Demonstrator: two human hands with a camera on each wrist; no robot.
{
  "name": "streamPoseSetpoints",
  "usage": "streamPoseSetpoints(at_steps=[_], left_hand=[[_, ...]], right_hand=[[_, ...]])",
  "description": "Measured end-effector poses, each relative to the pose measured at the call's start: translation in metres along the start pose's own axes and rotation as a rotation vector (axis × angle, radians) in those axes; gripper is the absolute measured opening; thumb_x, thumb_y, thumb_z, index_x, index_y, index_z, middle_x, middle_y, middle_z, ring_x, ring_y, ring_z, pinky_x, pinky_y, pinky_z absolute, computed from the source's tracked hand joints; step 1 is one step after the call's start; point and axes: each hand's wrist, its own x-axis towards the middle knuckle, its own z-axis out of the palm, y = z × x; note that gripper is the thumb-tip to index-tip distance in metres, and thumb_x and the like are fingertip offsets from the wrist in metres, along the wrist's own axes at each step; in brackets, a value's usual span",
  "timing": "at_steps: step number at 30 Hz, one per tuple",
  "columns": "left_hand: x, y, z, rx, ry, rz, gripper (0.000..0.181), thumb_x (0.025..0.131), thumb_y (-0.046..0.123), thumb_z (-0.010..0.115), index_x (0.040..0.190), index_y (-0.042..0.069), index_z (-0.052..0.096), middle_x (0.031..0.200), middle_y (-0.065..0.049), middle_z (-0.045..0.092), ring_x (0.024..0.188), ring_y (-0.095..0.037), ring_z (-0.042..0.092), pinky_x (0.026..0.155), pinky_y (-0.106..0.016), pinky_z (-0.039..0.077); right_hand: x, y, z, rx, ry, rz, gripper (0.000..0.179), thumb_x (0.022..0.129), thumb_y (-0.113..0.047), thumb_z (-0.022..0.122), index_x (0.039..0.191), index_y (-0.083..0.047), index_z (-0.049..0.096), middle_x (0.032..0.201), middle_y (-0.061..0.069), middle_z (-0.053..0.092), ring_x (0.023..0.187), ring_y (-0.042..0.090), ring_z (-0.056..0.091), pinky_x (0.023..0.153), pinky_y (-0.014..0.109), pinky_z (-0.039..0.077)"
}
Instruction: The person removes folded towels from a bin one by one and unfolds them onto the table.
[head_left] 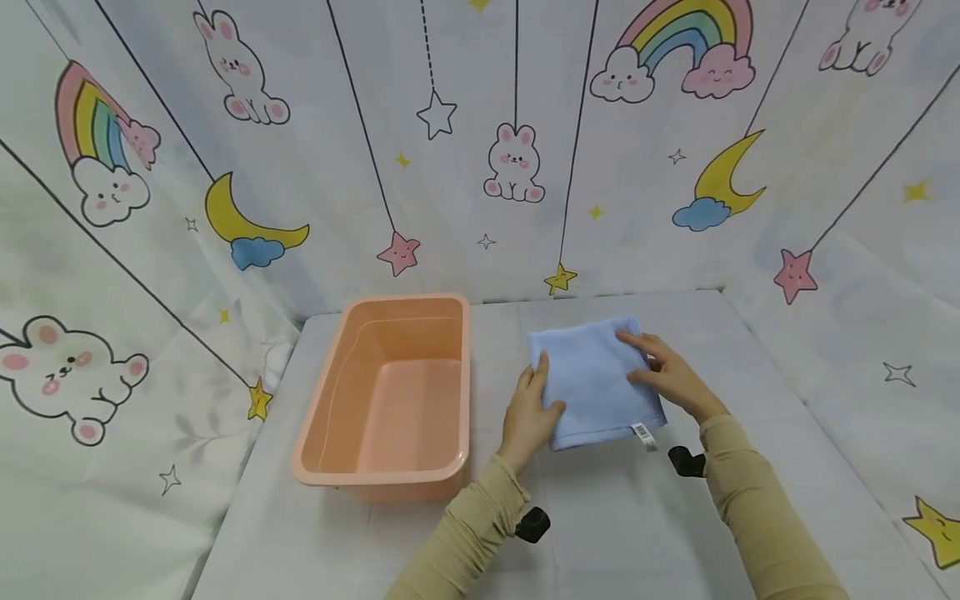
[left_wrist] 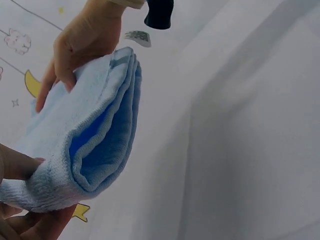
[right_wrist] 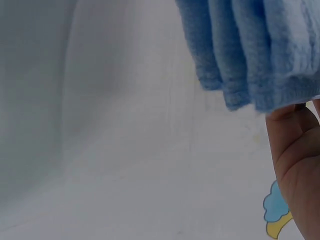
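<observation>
A folded light blue towel (head_left: 596, 387) shows its layered edges in both wrist views. My left hand (head_left: 527, 418) grips its left side, the thumb on the upper face and fingers beneath, as the left wrist view shows. On the right side, my right hand (head_left: 671, 377) holds the towel's edge, with forefinger and thumb on the upper face. Its other fingers are partly hidden at that edge. A small white label (head_left: 643, 436) sticks out from the near right corner of the towel.
Left of the towel stands a peach plastic basin (head_left: 381, 479) with nothing visible inside. Both are at a table with a white cover (head_left: 615, 533). Printed cloth walls (head_left: 465, 200) with rabbits, stars and rainbows rise behind and at both sides.
</observation>
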Motion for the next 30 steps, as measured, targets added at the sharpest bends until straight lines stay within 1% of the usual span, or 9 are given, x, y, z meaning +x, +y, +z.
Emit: streamPoseSetpoints(at_steps=[2, 6, 10, 13, 15, 17, 20, 24, 30], left_hand=[[0.004, -0.004, 0.006, -0.006, -0.017, -0.014, 0.079, 0.084, 0.017, 0.066, 0.149, 0.025, 0.02, 0.147, -0.017, 0.035, 0.124, -0.035, 0.049, 0.092, -0.047, 0.048], [0.014, -0.011, 0.019, 0.002, -0.058, -0.031, 0.079, 0.085, 0.019, 0.065, 0.149, 0.026, 0.02, 0.147, -0.018, 0.034, 0.122, -0.037, 0.05, 0.092, -0.048, 0.048], [0.021, -0.017, 0.028, 0.027, -0.086, -0.05, 0.078, 0.084, 0.019, 0.065, 0.149, 0.023, 0.021, 0.147, -0.017, 0.036, 0.118, -0.037, 0.054, 0.09, -0.047, 0.049], [0.024, -0.023, 0.034, 0.037, -0.101, -0.061, 0.079, 0.083, 0.015, 0.067, 0.149, 0.019, 0.022, 0.145, -0.018, 0.037, 0.114, -0.038, 0.055, 0.089, -0.046, 0.05], [0.027, -0.027, 0.039, 0.047, -0.113, -0.065, 0.08, 0.083, 0.013, 0.067, 0.149, 0.016, 0.022, 0.145, -0.02, 0.036, 0.113, -0.038, 0.056, 0.088, -0.044, 0.05], [0.03, -0.033, 0.042, 0.06, -0.132, -0.069, 0.081, 0.082, 0.011, 0.067, 0.149, 0.015, 0.021, 0.145, -0.021, 0.035, 0.112, -0.037, 0.056, 0.088, -0.043, 0.05], [0.036, -0.04, 0.047, 0.077, -0.165, -0.084, 0.084, 0.081, 0.008, 0.066, 0.15, 0.016, 0.018, 0.148, -0.019, 0.031, 0.112, -0.036, 0.056, 0.087, -0.041, 0.051], [0.044, -0.043, 0.051, 0.089, -0.202, -0.094, 0.09, 0.077, 0.001, 0.065, 0.15, 0.017, 0.016, 0.15, -0.02, 0.026, 0.118, -0.038, 0.052, 0.089, -0.041, 0.05], [0.051, -0.047, 0.059, 0.107, -0.236, -0.097, 0.089, 0.076, -0.004, 0.061, 0.15, 0.016, 0.016, 0.151, -0.022, 0.024, 0.128, -0.04, 0.043, 0.1, -0.044, 0.045]], right_hand=[[0.002, 0.007, -0.001, -0.016, 0.0, 0.007, 0.064, 0.09, -0.02, 0.06, 0.146, -0.029, 0.03, 0.154, 0.017, 0.015, 0.118, 0.047, 0.042, 0.089, 0.055, 0.045], [0.006, 0.023, -0.002, -0.062, 0.013, 0.02, 0.065, 0.089, -0.02, 0.062, 0.146, -0.025, 0.032, 0.152, 0.017, 0.02, 0.101, 0.034, 0.049, 0.079, 0.039, 0.046], [0.013, 0.039, 0.004, -0.089, 0.013, 0.026, 0.064, 0.087, -0.018, 0.063, 0.145, -0.021, 0.034, 0.15, 0.019, 0.024, 0.092, 0.029, 0.048, 0.072, 0.032, 0.044], [0.018, 0.05, 0.011, -0.107, 0.012, 0.011, 0.063, 0.087, -0.017, 0.063, 0.144, -0.017, 0.036, 0.149, 0.021, 0.025, 0.098, 0.032, 0.048, 0.074, 0.034, 0.044], [0.02, 0.056, 0.016, -0.109, 0.024, 0.0, 0.061, 0.087, -0.015, 0.063, 0.143, -0.015, 0.038, 0.149, 0.022, 0.025, 0.11, 0.037, 0.046, 0.08, 0.039, 0.044], [0.022, 0.06, 0.022, -0.1, 0.033, -0.006, 0.061, 0.086, -0.012, 0.063, 0.142, -0.012, 0.038, 0.149, 0.023, 0.025, 0.123, 0.04, 0.039, 0.088, 0.045, 0.042], [0.025, 0.066, 0.028, -0.096, 0.055, -0.009, 0.061, 0.085, -0.008, 0.063, 0.141, -0.01, 0.039, 0.149, 0.024, 0.025, 0.134, 0.043, 0.028, 0.096, 0.054, 0.037], [0.027, 0.073, 0.031, -0.102, 0.079, 0.0, 0.061, 0.085, -0.006, 0.062, 0.141, -0.009, 0.038, 0.148, 0.025, 0.026, 0.135, 0.045, 0.026, 0.098, 0.058, 0.035], [0.032, 0.087, 0.037, -0.11, 0.107, 0.034, 0.061, 0.085, -0.005, 0.062, 0.141, -0.006, 0.037, 0.146, 0.026, 0.029, 0.133, 0.045, 0.029, 0.098, 0.057, 0.036]])
